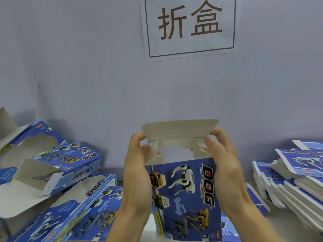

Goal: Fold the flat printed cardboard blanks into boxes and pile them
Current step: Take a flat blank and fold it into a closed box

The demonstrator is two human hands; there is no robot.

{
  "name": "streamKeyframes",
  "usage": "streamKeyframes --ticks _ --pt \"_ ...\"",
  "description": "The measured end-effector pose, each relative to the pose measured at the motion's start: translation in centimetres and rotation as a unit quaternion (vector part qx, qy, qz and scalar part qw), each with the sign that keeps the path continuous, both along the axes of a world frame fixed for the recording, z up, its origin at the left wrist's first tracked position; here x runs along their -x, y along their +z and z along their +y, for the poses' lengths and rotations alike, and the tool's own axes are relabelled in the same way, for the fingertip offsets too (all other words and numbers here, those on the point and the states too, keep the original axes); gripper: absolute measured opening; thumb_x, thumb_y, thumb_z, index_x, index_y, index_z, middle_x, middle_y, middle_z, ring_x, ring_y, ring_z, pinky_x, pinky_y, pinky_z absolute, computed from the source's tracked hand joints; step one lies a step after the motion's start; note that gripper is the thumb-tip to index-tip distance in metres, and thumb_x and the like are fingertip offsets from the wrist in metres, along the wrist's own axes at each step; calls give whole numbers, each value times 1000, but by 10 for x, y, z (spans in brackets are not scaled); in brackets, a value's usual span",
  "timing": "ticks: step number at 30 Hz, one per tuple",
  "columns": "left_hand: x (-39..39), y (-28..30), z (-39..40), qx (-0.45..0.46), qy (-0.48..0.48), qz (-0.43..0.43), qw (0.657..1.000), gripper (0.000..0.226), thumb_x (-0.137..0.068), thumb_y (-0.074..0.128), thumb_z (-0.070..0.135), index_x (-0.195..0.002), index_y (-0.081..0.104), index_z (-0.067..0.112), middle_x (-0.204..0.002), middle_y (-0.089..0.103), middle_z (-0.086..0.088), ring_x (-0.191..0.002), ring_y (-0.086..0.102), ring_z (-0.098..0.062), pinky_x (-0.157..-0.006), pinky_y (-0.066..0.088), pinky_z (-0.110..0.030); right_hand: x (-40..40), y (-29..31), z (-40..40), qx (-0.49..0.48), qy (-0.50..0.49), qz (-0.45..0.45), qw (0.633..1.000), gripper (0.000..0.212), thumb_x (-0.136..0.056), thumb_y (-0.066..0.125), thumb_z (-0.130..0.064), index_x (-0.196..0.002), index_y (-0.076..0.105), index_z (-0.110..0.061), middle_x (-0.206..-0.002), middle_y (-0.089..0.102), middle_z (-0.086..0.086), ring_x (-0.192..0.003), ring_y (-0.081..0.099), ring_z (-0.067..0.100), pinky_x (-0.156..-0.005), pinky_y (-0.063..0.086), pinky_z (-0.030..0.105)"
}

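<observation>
Box (183, 194) stands upright mid-surface between our hands, partly formed. Left hand (138, 165) and right hand (222, 163) grasp its sides, fingers (212, 147) pinching the end flaps. We judge the top flap (180, 128) gets tucked next, then piled at the surface's left edge.

Both hands clamp the upright box (183, 194), left hand (138, 165) and right hand (222, 163) on its sides. Open air above the hands up to the wall sign (190, 27); wall (87, 75) blocks just beyond the fingertips. Left of the left hand, folded boxes (57, 172) crowd in close, little gap. Right of the right hand, narrow bare strip, then stack of flat blanks (293, 180) blocks. Under the wrists more blanks lie flat
</observation>
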State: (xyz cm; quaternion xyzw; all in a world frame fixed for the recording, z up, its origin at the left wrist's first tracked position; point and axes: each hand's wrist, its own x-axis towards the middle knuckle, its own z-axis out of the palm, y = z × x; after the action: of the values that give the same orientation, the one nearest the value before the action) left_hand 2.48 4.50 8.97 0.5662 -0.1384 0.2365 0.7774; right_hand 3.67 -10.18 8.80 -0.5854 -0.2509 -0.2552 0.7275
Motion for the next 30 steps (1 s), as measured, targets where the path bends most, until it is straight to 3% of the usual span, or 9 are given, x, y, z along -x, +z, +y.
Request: streamKeyframes --ticks 4,7,10,12,15,18,21,25,30 --pt "4 -3 1 41 -49 -22 998 60 -83 46 69 -94 65 14 -105 74 -11 -83 72 -28 -55 56 -39 2 -6 -2 -64 59 32 996 63 -77 53 -75 -96 62 -15 -101 70 15 -86 70 33 -68 56 43" --pt "0 -6 3 11 -66 -19 998 34 -75 65 46 -93 61 17 -96 74 -12 -81 74 -31 -59 57 -41 1 -6 -6 -58 121 45 990 41 -80 59 -51 -97 59 -14 -102 67 18 -79 71 33 -58 58 35" --pt "-5 -9 9 1 -96 -29 995 17 -78 53 22 -94 61 23 -96 72 -9 -81 73 -32 -61 59 -46 -3 -8 -10 -31 143 47 988 21 -80 48 -23 -97 61 -19 -100 68 12 -78 71 32 -56 58 35" --pt "-7 -11 13 -5 -122 -36 992 25 -79 51 18 -102 61 20 -103 71 -10 -89 72 -36 -73 56 -53 -5 -9 -11 -10 138 38 990 26 -79 48 -21 -100 63 -21 -97 68 14 -75 71 32 -56 57 36" --pt "-8 -12 16 -20 -129 -31 991 21 -82 54 22 -97 66 15 -117 68 -5 -95 73 -33 -67 60 -46 -2 -11 -13 -7 164 30 986 29 -78 58 -36 -101 65 -21 -97 67 18 -79 71 32 -60 60 37" --pt "-9 -12 15 -30 -125 -18 992 33 -75 73 44 -89 68 15 -123 65 1 -101 72 -31 -69 61 -45 -4 -2 -15 30 190 46 980 64 -64 78 -62 -103 60 -15 -99 72 13 -83 73 29 -67 61 40" --pt "-8 -14 19 -76 -107 -15 991 60 -56 85 65 -94 67 22 -128 62 7 -109 69 -30 -73 60 -45 -10 11 -16 74 165 72 981 99 -28 86 -73 -95 51 -9 -84 75 -2 -67 73 16 -51 56 21" --pt "-8 -16 24 -111 -98 -26 989 51 -66 82 55 -103 65 25 -128 61 5 -111 69 -32 -81 58 -59 -4 -1 -23 81 206 65 973 62 -54 84 -66 -99 60 -30 -108 68 9 -90 73 33 -67 61 36" --pt "-7 -13 19 -96 -94 -44 990 62 -68 75 69 -110 60 26 -111 70 -11 -100 71 -38 -79 55 -67 0 1 -30 122 238 73 961 70 -52 86 -66 -112 56 -45 -117 70 5 -97 71 36 -77 61 42"
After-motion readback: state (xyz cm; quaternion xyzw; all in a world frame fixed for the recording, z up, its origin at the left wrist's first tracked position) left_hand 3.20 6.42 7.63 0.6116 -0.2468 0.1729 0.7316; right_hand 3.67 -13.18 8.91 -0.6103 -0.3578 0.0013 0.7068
